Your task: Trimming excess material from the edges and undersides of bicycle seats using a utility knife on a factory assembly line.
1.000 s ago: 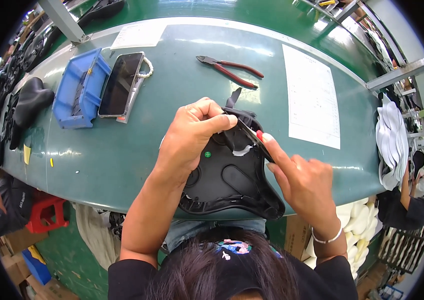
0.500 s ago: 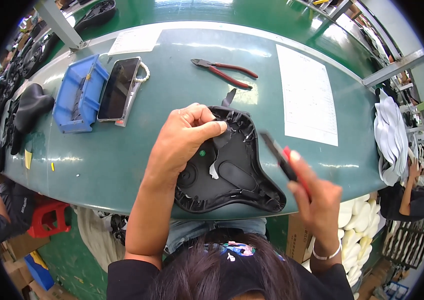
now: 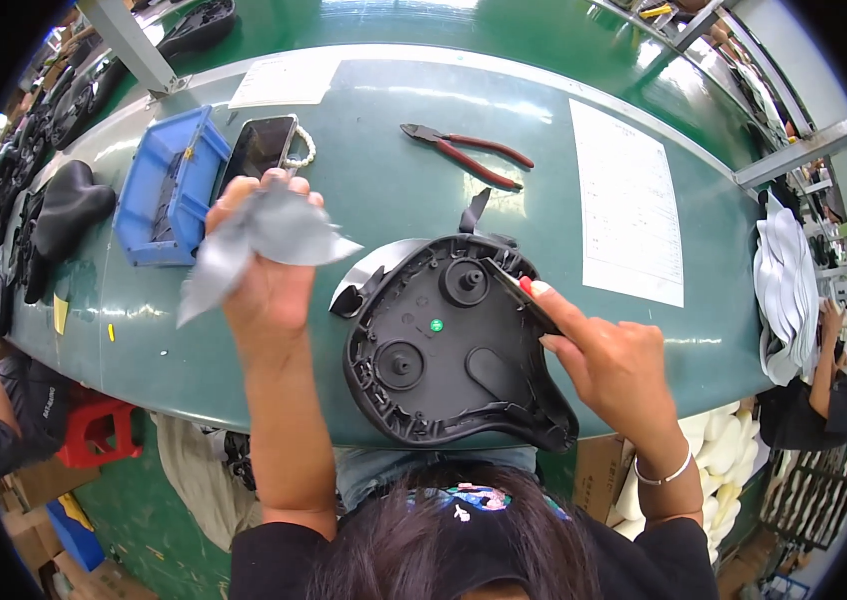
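A black bicycle saddle [image 3: 434, 372] lies upside down at the near edge of the green table, its hollow underside facing up. My left hand [image 3: 279, 292] is raised left of the saddle, closed on a grey scrap of sheet material [image 3: 279, 228] that is slightly blurred. My right hand [image 3: 612, 372] grips a utility knife [image 3: 536, 302] with a red part on it. The knife's tip is at the saddle's upper right rim, though I cannot tell whether it cuts. A pale piece [image 3: 369, 268] shows beside the saddle's upper left edge, and a black strap [image 3: 475, 210] sticks out behind.
Red-handled cutting pliers [image 3: 469, 152] lie beyond the saddle. At the left are a blue bin [image 3: 164, 190] and a phone [image 3: 262, 143], partly behind my left hand. Paper sheets [image 3: 629, 205] lie on the table. Another black saddle [image 3: 72, 210] rests far left. Other people work at both sides.
My left hand has pulled away from the saddle to the left with the grey scrap. My right hand has brought the knife left to the saddle's rim. More of the saddle's inside now shows.
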Tool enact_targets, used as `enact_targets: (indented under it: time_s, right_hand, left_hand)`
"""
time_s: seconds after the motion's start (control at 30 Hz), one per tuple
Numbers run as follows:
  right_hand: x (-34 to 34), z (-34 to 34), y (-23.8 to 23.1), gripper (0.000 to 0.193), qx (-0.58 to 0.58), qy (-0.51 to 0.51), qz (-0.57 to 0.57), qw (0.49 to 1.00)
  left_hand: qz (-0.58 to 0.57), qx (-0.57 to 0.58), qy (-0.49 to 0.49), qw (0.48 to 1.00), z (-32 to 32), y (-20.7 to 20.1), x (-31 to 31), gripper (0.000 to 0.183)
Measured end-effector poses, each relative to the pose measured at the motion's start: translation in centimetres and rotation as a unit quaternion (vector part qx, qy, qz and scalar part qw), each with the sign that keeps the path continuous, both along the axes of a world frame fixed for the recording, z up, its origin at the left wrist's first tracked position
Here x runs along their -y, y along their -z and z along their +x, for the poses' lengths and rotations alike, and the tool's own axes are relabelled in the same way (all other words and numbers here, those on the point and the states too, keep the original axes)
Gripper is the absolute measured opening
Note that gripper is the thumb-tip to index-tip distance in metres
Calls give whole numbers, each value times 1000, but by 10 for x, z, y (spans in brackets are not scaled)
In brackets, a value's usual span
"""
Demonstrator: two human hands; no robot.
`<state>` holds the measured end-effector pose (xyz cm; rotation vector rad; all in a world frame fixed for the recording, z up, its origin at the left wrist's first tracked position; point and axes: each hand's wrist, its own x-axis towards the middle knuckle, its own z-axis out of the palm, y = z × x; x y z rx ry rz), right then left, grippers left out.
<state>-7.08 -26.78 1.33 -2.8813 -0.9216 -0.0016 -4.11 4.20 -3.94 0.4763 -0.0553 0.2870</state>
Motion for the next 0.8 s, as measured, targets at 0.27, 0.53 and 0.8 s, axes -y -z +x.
enact_targets:
  time_s: [0.27,0.53,0.8]
  right_hand:
    - [-14,47,7,38,-96,159,301,935]
    - [-46,66,30,41,-190,61,268,942]
    - [-46,66,44,38,-40,-53,262,963]
  left_hand:
    - [639,-257,-249,680,-48,5,0,37]
    - [611,-233,-62,754,-45,17,27,17]
    - [622,-233,-36,747,-37,31,35,18]
